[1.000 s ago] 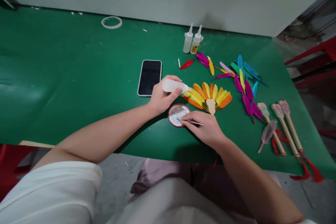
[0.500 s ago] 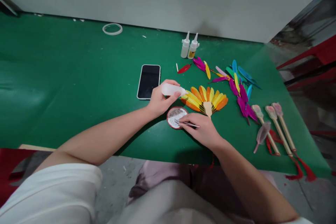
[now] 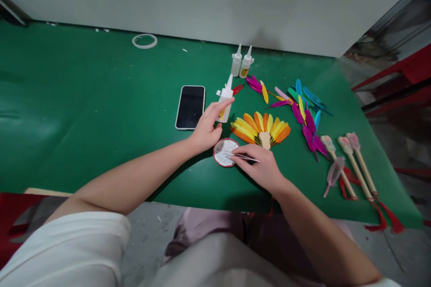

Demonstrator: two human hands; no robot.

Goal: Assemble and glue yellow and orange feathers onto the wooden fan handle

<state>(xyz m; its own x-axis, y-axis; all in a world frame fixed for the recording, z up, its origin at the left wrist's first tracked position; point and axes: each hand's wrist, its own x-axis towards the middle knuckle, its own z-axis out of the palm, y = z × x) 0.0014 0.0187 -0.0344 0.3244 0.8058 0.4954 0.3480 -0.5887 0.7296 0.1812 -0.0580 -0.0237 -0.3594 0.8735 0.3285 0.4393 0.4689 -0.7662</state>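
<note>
My left hand (image 3: 206, 126) holds a small white glue bottle (image 3: 225, 98) upright, nozzle up, just left of a fan of orange and yellow feathers (image 3: 260, 126) glued on a wooden stick. My right hand (image 3: 260, 166) pinches thin metal tweezers (image 3: 244, 157), their tips over a small round red-rimmed dish (image 3: 223, 152) with white glue in it. Both hands rest on the green table (image 3: 84, 112).
A black phone (image 3: 190, 106) lies left of the bottle. Two more glue bottles (image 3: 241, 63) stand at the back. Loose magenta, blue, green and yellow feathers (image 3: 299, 105) lie to the right, beside wooden sticks with red tassels (image 3: 357, 168). A white ring (image 3: 144, 41) lies far back.
My left hand has turned the glue bottle from lying sideways over the feathers to upright and drawn it slightly back. My right hand with the tweezers has stayed at the dish.
</note>
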